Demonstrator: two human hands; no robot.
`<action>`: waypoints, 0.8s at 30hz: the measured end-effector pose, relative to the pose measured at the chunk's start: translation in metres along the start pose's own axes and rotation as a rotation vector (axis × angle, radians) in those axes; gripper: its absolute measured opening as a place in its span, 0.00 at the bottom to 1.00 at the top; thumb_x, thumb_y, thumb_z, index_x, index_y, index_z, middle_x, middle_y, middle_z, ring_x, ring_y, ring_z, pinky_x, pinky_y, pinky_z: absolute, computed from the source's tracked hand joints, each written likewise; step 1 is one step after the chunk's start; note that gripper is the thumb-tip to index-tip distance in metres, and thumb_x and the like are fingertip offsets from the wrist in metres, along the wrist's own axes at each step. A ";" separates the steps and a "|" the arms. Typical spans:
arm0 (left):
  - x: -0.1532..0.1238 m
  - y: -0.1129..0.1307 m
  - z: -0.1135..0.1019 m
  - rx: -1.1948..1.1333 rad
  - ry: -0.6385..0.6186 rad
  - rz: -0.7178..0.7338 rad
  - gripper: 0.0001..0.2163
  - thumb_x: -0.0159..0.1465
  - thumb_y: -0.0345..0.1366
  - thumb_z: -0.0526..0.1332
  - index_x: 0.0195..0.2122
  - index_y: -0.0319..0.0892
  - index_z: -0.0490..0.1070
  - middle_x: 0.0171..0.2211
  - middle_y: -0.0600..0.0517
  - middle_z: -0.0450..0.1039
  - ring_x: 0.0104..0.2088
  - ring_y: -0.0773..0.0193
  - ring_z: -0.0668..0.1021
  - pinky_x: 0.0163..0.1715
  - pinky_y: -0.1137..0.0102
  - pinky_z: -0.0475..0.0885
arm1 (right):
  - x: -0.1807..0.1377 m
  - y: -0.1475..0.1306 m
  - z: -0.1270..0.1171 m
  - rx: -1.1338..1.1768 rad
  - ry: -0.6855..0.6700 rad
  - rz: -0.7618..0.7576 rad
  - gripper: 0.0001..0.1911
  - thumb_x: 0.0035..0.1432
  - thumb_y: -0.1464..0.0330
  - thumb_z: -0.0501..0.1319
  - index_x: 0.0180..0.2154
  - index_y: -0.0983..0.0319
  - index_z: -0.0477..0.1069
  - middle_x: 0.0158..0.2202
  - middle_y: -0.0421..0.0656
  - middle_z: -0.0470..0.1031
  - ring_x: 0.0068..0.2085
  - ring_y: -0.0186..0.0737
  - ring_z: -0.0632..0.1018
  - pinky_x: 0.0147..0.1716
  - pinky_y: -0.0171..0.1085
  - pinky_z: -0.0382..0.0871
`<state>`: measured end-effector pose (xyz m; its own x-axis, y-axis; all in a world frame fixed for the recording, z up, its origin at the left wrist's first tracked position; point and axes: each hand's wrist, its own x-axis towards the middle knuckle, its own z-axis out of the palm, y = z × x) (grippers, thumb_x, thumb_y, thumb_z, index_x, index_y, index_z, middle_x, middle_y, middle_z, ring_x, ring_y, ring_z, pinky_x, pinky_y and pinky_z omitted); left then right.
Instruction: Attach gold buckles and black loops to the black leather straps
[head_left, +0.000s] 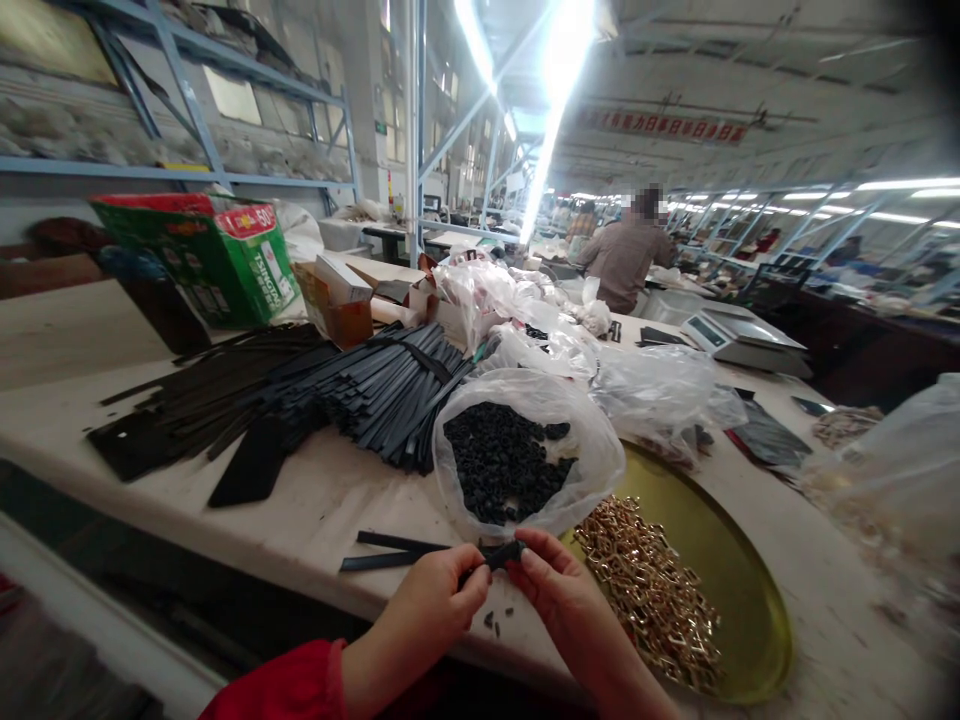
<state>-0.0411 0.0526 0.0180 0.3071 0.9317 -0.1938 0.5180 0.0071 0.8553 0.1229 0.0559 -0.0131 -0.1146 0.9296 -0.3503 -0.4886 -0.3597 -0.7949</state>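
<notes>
Both hands meet at the table's front edge, just below a clear plastic bag [600,450] of small black pieces [499,465]. A dark strip [502,554] is pinched between the fingers of my left hand [442,595] and my right hand [555,590]. What the strip is made of, and whether a small part sits on it, I cannot make out. Two black strips [386,562] lie left of my fingers. To the right of my right hand, a gold-coloured tray [750,600] holds many small gold metal buckles [652,590]. Tiny black scraps [491,622] lie between my wrists.
Bundles of black strips [375,390] are spread at the left, with a green carton [225,260] behind them. More plastic bags [510,295] crowd the table's middle. A scale [742,335] stands at the back right. Farther off, a person [630,250] faces away.
</notes>
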 end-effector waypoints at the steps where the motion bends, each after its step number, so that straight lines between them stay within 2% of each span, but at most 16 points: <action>1: -0.002 0.001 -0.001 0.032 -0.009 0.014 0.11 0.60 0.37 0.49 0.27 0.40 0.68 0.20 0.56 0.65 0.22 0.68 0.67 0.23 0.75 0.58 | -0.001 0.001 -0.002 -0.036 -0.011 -0.013 0.16 0.40 0.66 0.70 0.34 0.60 0.72 0.31 0.39 0.76 0.31 0.36 0.75 0.35 0.37 0.68; 5: -0.009 0.004 -0.005 0.161 -0.067 0.085 0.11 0.60 0.35 0.49 0.29 0.40 0.70 0.25 0.54 0.71 0.26 0.66 0.70 0.26 0.75 0.58 | -0.005 0.005 -0.011 -0.281 -0.036 -0.127 0.15 0.42 0.63 0.69 0.34 0.60 0.73 0.30 0.40 0.76 0.32 0.37 0.74 0.34 0.36 0.67; 7: -0.010 0.005 -0.008 0.205 -0.092 0.096 0.11 0.60 0.34 0.49 0.28 0.40 0.70 0.25 0.54 0.71 0.26 0.66 0.70 0.26 0.75 0.58 | -0.007 0.007 -0.015 -0.374 -0.060 -0.178 0.14 0.42 0.63 0.69 0.33 0.60 0.73 0.30 0.39 0.76 0.33 0.38 0.74 0.34 0.35 0.67; 11: -0.008 0.008 -0.010 0.252 -0.167 0.104 0.12 0.60 0.35 0.50 0.25 0.40 0.71 0.23 0.54 0.71 0.25 0.66 0.70 0.24 0.75 0.58 | -0.011 0.011 -0.019 -0.485 -0.121 -0.185 0.10 0.45 0.63 0.66 0.32 0.60 0.74 0.29 0.39 0.76 0.32 0.37 0.74 0.34 0.35 0.67; 15: -0.008 0.009 -0.005 0.143 -0.192 0.125 0.11 0.59 0.34 0.50 0.34 0.41 0.72 0.31 0.53 0.74 0.30 0.64 0.73 0.31 0.75 0.63 | -0.010 0.012 -0.018 -0.549 -0.191 -0.216 0.09 0.47 0.66 0.65 0.34 0.60 0.74 0.32 0.41 0.76 0.36 0.40 0.75 0.39 0.38 0.67; 17: -0.008 0.006 -0.001 0.077 -0.216 0.030 0.14 0.60 0.34 0.49 0.44 0.41 0.68 0.30 0.52 0.74 0.28 0.64 0.73 0.30 0.74 0.65 | -0.007 0.014 -0.018 -0.440 -0.150 -0.222 0.15 0.46 0.66 0.65 0.39 0.59 0.71 0.34 0.40 0.76 0.37 0.40 0.75 0.39 0.38 0.67; 19: -0.007 0.000 0.005 0.020 -0.228 -0.059 0.19 0.62 0.35 0.47 0.54 0.40 0.59 0.28 0.52 0.73 0.26 0.64 0.73 0.29 0.73 0.67 | -0.004 0.019 -0.018 -0.297 -0.099 -0.207 0.23 0.45 0.67 0.67 0.44 0.57 0.66 0.34 0.39 0.75 0.36 0.39 0.76 0.38 0.37 0.67; 20: -0.006 -0.003 0.008 -0.005 -0.217 -0.070 0.21 0.62 0.36 0.46 0.56 0.40 0.55 0.30 0.51 0.74 0.27 0.64 0.74 0.32 0.72 0.68 | -0.003 0.024 -0.017 -0.247 -0.091 -0.192 0.26 0.44 0.66 0.67 0.46 0.57 0.63 0.33 0.39 0.75 0.36 0.38 0.76 0.37 0.37 0.67; 22: -0.002 -0.009 0.013 -0.045 -0.173 -0.035 0.22 0.62 0.38 0.48 0.57 0.40 0.54 0.41 0.46 0.73 0.39 0.60 0.75 0.41 0.68 0.67 | -0.003 0.033 -0.015 -0.203 -0.101 -0.148 0.33 0.42 0.66 0.68 0.50 0.56 0.58 0.33 0.39 0.75 0.34 0.38 0.76 0.35 0.37 0.67; 24: 0.004 -0.013 0.016 -0.081 -0.164 0.000 0.21 0.61 0.40 0.49 0.55 0.41 0.58 0.51 0.44 0.67 0.49 0.57 0.70 0.49 0.66 0.62 | -0.005 0.038 -0.015 -0.221 -0.115 -0.111 0.38 0.43 0.65 0.67 0.54 0.56 0.52 0.33 0.39 0.75 0.33 0.39 0.76 0.33 0.38 0.67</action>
<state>-0.0340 0.0500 -0.0020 0.4364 0.8602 -0.2638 0.4538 0.0428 0.8901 0.1180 0.0365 -0.0493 -0.1747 0.9627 -0.2066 -0.3047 -0.2524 -0.9184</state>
